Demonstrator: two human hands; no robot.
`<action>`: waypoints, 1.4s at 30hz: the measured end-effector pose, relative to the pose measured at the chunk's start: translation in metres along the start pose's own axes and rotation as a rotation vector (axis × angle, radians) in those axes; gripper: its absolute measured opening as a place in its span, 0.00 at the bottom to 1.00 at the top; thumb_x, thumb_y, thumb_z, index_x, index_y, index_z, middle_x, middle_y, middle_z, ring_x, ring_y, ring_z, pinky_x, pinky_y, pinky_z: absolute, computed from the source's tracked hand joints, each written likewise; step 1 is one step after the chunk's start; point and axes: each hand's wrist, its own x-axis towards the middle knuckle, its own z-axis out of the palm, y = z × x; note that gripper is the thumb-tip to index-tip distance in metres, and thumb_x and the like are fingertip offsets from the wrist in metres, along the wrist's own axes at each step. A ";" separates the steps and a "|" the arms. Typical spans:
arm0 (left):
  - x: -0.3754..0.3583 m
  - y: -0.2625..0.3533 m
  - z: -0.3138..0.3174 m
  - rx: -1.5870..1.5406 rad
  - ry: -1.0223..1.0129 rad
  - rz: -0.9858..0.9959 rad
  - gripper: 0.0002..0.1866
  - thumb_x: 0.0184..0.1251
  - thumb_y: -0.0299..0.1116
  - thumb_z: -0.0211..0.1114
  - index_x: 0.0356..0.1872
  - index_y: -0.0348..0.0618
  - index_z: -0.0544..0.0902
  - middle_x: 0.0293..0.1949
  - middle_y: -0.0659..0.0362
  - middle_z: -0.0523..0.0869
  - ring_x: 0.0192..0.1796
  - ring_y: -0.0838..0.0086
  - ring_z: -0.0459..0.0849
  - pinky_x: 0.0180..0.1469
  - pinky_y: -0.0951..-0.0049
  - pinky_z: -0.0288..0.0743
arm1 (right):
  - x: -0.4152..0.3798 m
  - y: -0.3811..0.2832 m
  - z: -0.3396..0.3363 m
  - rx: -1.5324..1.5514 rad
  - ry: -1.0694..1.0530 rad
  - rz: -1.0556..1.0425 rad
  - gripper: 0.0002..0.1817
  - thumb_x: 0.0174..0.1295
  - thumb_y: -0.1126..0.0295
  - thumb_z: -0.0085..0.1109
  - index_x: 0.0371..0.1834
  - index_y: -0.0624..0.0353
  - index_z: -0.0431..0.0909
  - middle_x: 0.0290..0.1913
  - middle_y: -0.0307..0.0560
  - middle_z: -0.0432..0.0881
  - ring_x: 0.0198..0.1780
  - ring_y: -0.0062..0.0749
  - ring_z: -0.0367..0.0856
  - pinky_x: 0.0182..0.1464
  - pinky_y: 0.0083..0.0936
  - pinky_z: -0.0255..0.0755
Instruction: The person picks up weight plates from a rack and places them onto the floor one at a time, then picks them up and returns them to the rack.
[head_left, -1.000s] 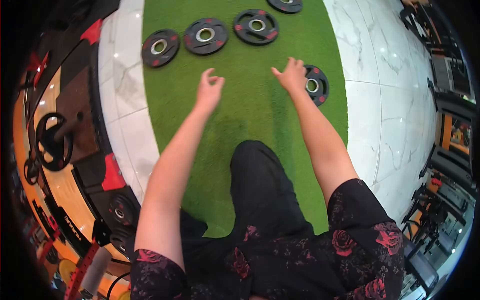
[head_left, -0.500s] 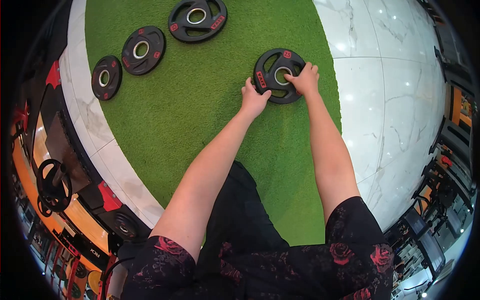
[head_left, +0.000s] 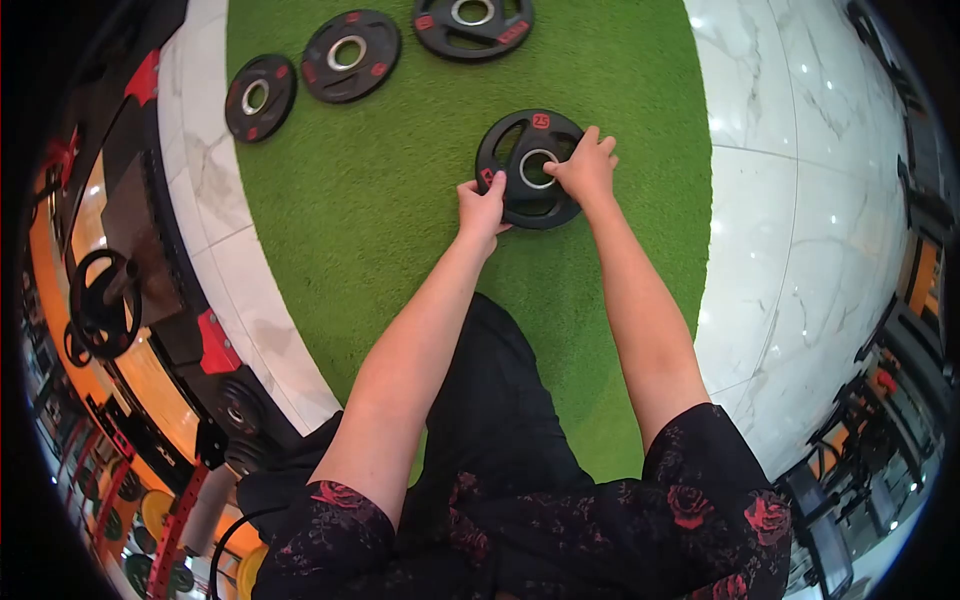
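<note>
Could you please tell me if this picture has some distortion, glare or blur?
Head view: strong wide-angle distortion, with black corners and the edges of the green turf bowed; bright glare spots on the white floor tiles; the held black plate looks fairly clear, while the gym equipment near the right edge looks squeezed and softer.

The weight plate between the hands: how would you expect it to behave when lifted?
The weight plate is probably stiff and heavy for its size, judging by its thick build. Being round, it could roll on edge.
</note>
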 end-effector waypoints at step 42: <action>-0.280 -0.204 -0.891 -0.829 0.782 0.245 0.14 0.75 0.32 0.58 0.56 0.39 0.76 0.54 0.53 0.80 0.57 0.61 0.81 0.60 0.42 0.76 | -0.721 -0.535 0.482 -0.489 -0.377 -1.431 0.45 0.51 0.53 0.82 0.62 0.71 0.66 0.60 0.63 0.70 0.62 0.60 0.75 0.60 0.45 0.79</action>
